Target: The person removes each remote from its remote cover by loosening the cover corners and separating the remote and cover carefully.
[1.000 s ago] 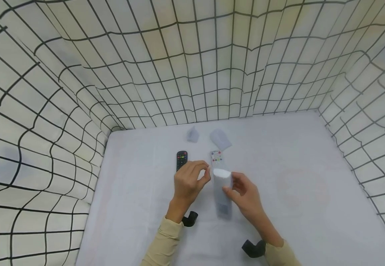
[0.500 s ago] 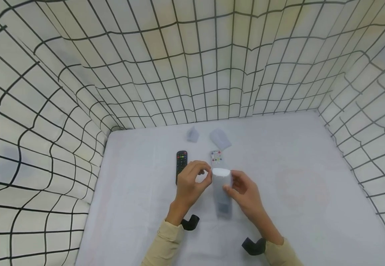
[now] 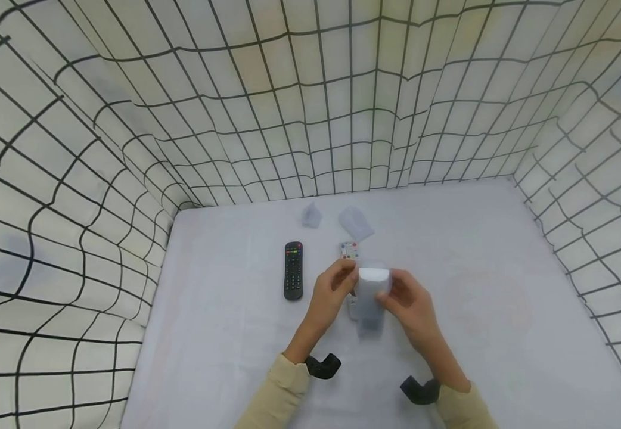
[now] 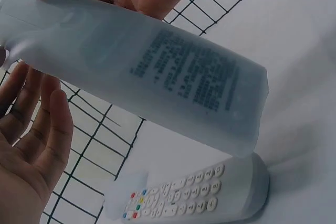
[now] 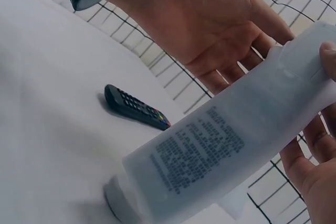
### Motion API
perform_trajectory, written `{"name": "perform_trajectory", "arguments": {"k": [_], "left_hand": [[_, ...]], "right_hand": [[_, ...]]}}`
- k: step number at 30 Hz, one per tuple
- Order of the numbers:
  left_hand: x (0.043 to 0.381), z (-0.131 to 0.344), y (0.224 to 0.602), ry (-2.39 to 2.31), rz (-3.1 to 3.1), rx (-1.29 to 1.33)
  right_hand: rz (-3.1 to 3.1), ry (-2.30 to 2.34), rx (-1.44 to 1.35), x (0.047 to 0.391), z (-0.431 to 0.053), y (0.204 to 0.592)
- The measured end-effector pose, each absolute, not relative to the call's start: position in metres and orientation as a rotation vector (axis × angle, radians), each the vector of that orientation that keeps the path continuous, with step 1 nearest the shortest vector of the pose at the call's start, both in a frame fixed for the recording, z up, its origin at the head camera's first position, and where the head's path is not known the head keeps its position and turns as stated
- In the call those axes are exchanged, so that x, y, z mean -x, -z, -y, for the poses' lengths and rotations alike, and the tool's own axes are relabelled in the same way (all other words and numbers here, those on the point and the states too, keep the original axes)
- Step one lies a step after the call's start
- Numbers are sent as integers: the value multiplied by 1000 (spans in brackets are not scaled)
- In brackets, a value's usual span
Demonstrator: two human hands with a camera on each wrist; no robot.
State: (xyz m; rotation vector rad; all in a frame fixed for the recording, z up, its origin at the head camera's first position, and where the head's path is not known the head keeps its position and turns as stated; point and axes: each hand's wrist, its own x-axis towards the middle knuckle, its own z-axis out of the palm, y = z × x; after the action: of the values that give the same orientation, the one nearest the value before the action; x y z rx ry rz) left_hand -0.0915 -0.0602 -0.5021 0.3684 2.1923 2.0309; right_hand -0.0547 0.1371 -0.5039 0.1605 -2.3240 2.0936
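A pale bottle [image 3: 370,302] in frosted plastic film stands tilted between both hands. Its white end faces up in the head view. Small dark print shows through the film in the left wrist view. My right hand [image 3: 410,307] grips the bottle from its right side, with the thumb on the front. From the other side my left hand [image 3: 331,292] pinches the film near the bottle's upper end; the fingertips are partly hidden. Just behind the bottle lies a white remote control [image 4: 194,198], its buttons visible in the left wrist view.
A black remote control [image 3: 293,271] lies left of the hands. Two crumpled pieces of translucent plastic [image 3: 356,223] lie further back on the white-covered table [image 3: 482,286]. Padded white walls with a dark grid [image 3: 342,101] enclose its back and sides.
Both hands and the bottle have shifted to the right. The left fingertips now meet the bottle's upper edge, and the black remote control shows in full.
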Motion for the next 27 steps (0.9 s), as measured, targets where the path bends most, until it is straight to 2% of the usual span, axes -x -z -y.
{"name": "perform_trajectory", "arguments": {"k": [14,27], "left_hand": [[107,20,502,-2032,-2120,-474],[117,-10,521,-2041,-2227,-317]], "right_hand": [[2278,-1974,-184,60,-176,505],[2232,-2062,-147,69,-192,524]]}}
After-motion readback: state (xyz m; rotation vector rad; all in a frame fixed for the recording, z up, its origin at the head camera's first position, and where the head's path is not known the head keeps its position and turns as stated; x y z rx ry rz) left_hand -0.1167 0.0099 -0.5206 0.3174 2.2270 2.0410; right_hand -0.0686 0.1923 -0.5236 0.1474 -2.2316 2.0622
